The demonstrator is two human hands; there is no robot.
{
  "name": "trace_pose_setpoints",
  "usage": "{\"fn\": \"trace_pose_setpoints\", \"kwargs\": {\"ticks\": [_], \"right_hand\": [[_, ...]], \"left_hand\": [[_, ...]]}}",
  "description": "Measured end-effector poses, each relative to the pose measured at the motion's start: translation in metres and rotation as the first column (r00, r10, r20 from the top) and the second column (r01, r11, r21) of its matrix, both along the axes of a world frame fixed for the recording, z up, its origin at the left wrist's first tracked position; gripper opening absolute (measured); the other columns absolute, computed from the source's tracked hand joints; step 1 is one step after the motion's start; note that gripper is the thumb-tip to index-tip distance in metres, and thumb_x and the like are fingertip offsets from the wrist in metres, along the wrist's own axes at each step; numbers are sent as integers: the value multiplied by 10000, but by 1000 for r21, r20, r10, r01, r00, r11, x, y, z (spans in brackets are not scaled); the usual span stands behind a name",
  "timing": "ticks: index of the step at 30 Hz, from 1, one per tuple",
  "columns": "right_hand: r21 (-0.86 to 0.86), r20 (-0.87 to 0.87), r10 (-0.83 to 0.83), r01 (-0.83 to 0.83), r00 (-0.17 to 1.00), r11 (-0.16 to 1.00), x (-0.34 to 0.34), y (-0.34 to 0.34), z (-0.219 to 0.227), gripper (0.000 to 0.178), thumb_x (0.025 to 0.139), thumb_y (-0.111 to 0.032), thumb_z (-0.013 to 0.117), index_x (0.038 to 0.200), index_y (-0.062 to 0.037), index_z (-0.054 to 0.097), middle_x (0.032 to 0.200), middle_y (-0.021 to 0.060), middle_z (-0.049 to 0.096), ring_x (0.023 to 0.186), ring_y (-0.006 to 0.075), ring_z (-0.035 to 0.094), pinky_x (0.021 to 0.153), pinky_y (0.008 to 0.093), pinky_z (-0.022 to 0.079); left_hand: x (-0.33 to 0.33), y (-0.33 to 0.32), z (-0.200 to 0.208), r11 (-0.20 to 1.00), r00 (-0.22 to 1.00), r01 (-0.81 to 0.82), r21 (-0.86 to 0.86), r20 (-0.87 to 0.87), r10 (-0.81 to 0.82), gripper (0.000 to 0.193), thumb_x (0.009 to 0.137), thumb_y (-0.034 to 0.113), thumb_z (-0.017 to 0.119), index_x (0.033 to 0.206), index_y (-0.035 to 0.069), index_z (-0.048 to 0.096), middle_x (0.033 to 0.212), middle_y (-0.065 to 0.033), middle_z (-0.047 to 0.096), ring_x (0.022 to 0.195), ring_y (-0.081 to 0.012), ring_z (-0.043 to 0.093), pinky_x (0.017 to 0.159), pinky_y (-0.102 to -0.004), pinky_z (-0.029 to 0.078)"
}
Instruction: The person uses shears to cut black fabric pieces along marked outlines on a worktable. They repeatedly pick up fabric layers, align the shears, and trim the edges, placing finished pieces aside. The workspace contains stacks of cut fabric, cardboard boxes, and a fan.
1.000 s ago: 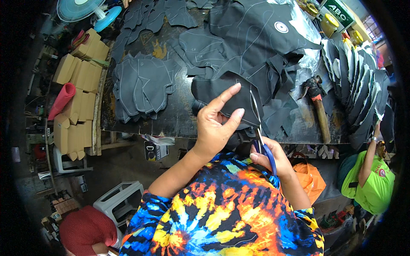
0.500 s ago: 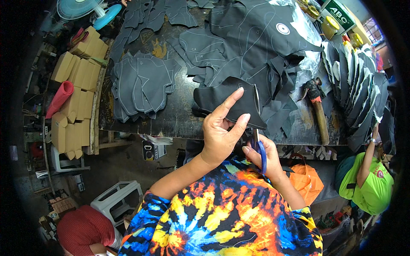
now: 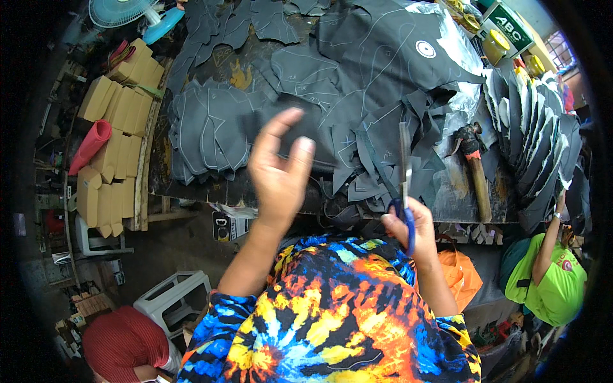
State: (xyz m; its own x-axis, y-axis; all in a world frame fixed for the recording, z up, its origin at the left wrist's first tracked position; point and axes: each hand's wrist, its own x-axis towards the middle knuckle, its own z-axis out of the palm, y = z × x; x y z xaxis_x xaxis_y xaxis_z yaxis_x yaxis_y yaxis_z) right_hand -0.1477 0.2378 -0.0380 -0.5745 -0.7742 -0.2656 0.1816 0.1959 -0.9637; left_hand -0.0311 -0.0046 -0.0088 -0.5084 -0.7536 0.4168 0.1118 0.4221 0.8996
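Observation:
My left hand (image 3: 279,185) pinches a dark cut piece of leather-like sheet (image 3: 306,142) above the near edge of the table; hand and piece are smeared by motion. Left of it lies a stack of cut dark pieces (image 3: 211,127) with pale outlines drawn on them. In my right hand (image 3: 421,230) is a pair of scissors (image 3: 408,220) with blue handles, its blades pointing away from me and looking closed. Beyond the blades spread dark offcuts (image 3: 367,188) and a large marked dark sheet (image 3: 377,38).
A hammer (image 3: 477,185) with a wooden handle lies to the right, beside a row of dark pieces with whitish edges (image 3: 530,140). Tan cardboard boxes (image 3: 105,153) line the left side. One person in green (image 3: 549,277) is at right, another in red (image 3: 124,338) at lower left.
My left hand has swung left with the dark piece, away from the scissors, toward the stack. My right hand and the scissors have shifted slightly right, and the blades have left the piece.

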Motion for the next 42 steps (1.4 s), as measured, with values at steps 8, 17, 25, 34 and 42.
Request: {"fn": "trace_pose_setpoints", "kwargs": {"ticks": [8, 17, 25, 34, 42], "right_hand": [[-253, 53, -254, 259, 966, 932, -22, 11, -29, 226, 984, -215, 689, 979, -23, 571, 823, 57, 612, 752, 114, 583, 708, 253, 482], [-316, -56, -326, 293, 944, 902, -12, 6, -40, 218, 998, -215, 677, 987, -29, 565, 830, 44, 614, 732, 105, 588, 698, 250, 490], [-285, -83, -319, 284, 944, 915, -13, 6, -41, 219, 995, -217, 689, 996, -32, 573, 838, 30, 620, 745, 92, 593, 705, 237, 492], [-290, -25, -269, 250, 963, 924, -15, 10, -35, 212, 1001, -210, 676, 997, -24, 574, 840, 46, 629, 739, 105, 594, 705, 247, 497], [-162, 113, 35, -16, 993, 987, -1, 37, -11, 266, 946, -249, 737, 918, -27, 593, 804, 43, 632, 721, 108, 585, 666, 252, 476]], "left_hand": [[57, -115, 13, 846, 701, -301, -440, 499, 509, 515, 822, 98, 789, 1322, 158, 680, 1511, -251, 422, 1306, -397, 548, 1073, -447, 466], [-44, -33, 7, 849, 952, 203, -487, 300, -55, 501, 817, 154, 780, 1301, 79, 679, 1398, -151, 623, 1330, -330, 544, 1148, -441, 395], [-103, -9, -31, 816, 849, 419, -399, 491, -196, 349, 832, 175, 782, 1098, -13, 655, 1213, -179, 660, 1174, -348, 598, 1012, -442, 464], [-76, -45, -1, 910, 944, 322, 261, -14, -330, 360, 949, 5, 674, 1275, 40, 526, 883, -61, 685, 771, -72, 604, 692, -273, 492], [-45, -21, -12, 438, 822, 533, 723, -319, -472, 698, 903, -82, 685, 1535, 49, 419, 1289, -119, 649, 1154, -149, 646, 1033, -310, 512]]}}
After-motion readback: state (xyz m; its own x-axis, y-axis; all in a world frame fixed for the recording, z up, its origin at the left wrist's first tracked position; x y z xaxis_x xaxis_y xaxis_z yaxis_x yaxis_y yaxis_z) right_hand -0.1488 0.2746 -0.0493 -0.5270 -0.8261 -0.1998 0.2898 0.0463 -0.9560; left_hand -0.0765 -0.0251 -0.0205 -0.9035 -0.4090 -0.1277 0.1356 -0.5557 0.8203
